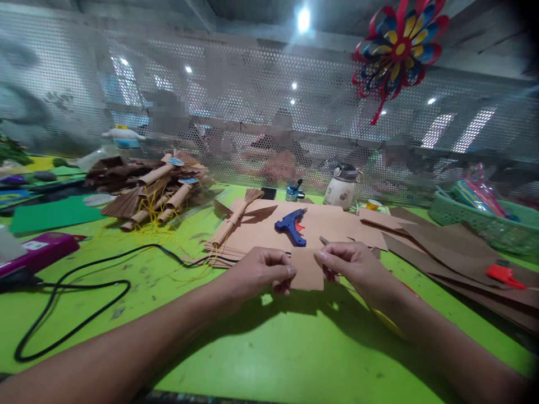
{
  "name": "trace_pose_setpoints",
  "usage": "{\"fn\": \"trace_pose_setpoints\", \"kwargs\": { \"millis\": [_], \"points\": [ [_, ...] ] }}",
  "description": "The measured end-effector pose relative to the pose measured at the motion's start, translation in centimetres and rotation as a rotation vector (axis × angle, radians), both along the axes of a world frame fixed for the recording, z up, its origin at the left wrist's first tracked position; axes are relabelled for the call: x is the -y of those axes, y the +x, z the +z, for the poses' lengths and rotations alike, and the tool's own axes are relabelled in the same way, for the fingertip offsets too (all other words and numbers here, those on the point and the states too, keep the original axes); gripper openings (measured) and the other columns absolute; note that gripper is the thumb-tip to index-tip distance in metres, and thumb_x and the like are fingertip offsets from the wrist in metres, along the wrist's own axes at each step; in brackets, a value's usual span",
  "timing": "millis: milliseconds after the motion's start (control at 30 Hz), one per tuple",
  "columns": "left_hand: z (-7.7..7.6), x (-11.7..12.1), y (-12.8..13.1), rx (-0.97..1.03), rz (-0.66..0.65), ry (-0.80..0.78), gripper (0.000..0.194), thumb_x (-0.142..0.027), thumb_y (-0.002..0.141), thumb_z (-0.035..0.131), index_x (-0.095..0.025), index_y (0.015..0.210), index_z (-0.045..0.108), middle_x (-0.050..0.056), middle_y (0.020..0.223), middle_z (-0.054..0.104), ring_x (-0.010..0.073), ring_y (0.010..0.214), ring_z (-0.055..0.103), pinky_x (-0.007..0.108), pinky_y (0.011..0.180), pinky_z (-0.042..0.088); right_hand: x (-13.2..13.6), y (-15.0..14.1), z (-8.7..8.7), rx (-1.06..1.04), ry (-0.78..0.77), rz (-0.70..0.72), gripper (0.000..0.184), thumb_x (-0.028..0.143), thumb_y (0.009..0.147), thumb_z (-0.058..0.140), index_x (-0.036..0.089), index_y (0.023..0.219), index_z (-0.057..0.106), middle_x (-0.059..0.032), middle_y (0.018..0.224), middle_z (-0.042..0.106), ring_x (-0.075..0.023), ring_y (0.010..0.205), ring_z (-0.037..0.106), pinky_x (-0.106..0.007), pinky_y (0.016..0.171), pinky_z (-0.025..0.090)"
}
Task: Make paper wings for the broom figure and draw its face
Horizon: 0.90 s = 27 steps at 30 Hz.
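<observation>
One small piece of brown paper (306, 272), close to square with no clear long axis, hangs between two gripping hands above a green table (252, 348), the left hand (261, 272) pinching its left edge and the right hand (359, 261) its right, neither nearer. Just beyond, a blue glue gun (291, 227) lies on larger brown sheets (330, 221), grip end toward the paper. Farther left, blue labels (174, 161) on folded-paper pieces (156, 174) and a pale label on a purple device (53, 251) show no readable writing or brand.
</observation>
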<state>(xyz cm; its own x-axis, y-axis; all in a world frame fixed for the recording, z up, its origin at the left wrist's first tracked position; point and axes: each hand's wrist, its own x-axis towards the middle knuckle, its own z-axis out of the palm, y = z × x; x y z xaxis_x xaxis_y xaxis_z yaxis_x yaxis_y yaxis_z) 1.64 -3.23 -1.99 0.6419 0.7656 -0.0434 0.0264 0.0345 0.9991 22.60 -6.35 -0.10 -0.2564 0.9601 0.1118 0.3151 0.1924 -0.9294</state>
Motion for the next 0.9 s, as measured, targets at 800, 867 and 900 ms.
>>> {"fn": "trace_pose_setpoints", "kwargs": {
  "millis": [800,867,900],
  "points": [
    [-0.4,-0.7,-0.12,0.129,-0.038,0.008,0.017,-0.027,0.08,0.062,-0.014,0.091,0.062,0.002,0.07,0.056,0.0103,0.06,0.05,0.026,0.059,0.038,0.24,-0.11,-0.06,-0.063,-0.023,-0.015,0.031,0.037,0.084,0.06,0.017,0.061,0.061,-0.0001,0.057,0.059,-0.0082,0.052,0.047,-0.024,0.053,0.037],
    [-0.43,-0.83,-0.15,0.137,-0.041,0.071,0.039,-0.027,0.076,0.067,-0.018,0.112,0.056,0.002,0.076,0.056,0.0128,0.065,0.053,0.027,0.061,0.041,0.29,-0.08,-0.14,-0.071,-0.032,0.007,0.031,0.038,0.084,0.06,0.017,0.062,0.061,0.0001,0.058,0.06,-0.0084,0.053,0.047,-0.024,0.055,0.038],
    [-0.42,-0.8,-0.16,0.136,-0.044,0.13,0.055,-0.027,0.074,0.071,-0.021,0.124,0.048,0.003,0.082,0.057,0.0154,0.072,0.055,0.029,0.063,0.043,0.31,-0.05,-0.19,-0.076,-0.036,0.016,0.03,0.038,0.084,0.059,0.017,0.063,0.062,0.0002,0.059,0.06,-0.0085,0.053,0.047,-0.024,0.056,0.038]
  ]
}}
